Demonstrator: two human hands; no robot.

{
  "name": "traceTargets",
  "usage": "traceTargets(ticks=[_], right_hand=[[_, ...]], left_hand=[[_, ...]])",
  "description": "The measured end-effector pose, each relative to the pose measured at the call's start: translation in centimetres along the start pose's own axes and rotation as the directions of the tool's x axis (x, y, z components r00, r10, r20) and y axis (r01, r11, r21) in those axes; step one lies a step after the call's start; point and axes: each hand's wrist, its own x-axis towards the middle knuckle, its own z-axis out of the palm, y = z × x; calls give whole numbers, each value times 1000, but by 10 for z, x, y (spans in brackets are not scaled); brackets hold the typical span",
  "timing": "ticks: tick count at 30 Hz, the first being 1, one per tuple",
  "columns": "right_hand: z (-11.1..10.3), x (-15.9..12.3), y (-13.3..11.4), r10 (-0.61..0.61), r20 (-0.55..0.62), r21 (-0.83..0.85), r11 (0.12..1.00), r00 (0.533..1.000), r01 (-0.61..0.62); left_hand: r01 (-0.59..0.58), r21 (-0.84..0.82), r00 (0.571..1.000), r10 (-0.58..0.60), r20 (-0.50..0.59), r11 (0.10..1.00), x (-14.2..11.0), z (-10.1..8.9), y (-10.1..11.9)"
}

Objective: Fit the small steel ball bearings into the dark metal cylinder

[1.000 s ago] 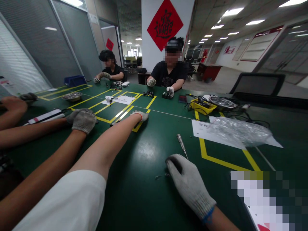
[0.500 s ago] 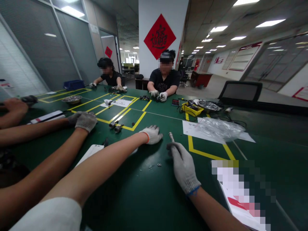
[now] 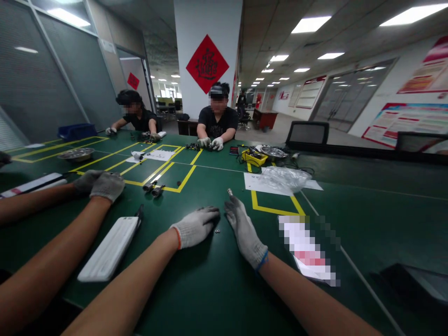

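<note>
My left hand (image 3: pixel 198 226), in a white knit glove with an orange cuff, is palm down over the green table. Its fingers are stretched out, with nothing visible in them. Just right of its fingertips lie two tiny metal rings (image 3: pixel 217 231). My right hand (image 3: pixel 245 233), gloved with a blue cuff, is closed around a slim metal cylinder, mostly hidden by the glove. Only the shiny end of this metal cylinder (image 3: pixel 229 192) pokes out beyond the fingers. A narrow gap separates the two hands.
Left of me, a co-worker's gloved hands (image 3: pixel 108 185) rest near two metal fittings (image 3: pixel 157 191). A white power bank-like box (image 3: pixel 110 247) lies by my left forearm. Ahead right are a plastic bag (image 3: pixel 285 178) and a yellow tray (image 3: pixel 255 158). Two people (image 3: pixel 217 119) sit opposite.
My left hand has drawn back towards me, beside the tiny rings. My right hand has come closer to it, still with the metal cylinder. The camera view has turned right.
</note>
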Motion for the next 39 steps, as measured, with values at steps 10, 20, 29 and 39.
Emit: traceTargets(ticks=[10,20,29,39], right_hand=[[9,-3,-19,102,57,185,977,993,-111],[9,-11,-20,68,113,160,983,991,-85],[11,-12,-21,62,59,103,992,996,-68],[7,-13,-15,31,15,23,999,999,-32]], left_hand=[[-42,-576,988,118,95,816,-4,-16,-9],[12,-899,1000,-13,7,438,-4,-4,-1],[477,-239,533,-495,-686,846,-5,-44,-18],[790,93,490,-532,-691,606,-3,-35,-68]])
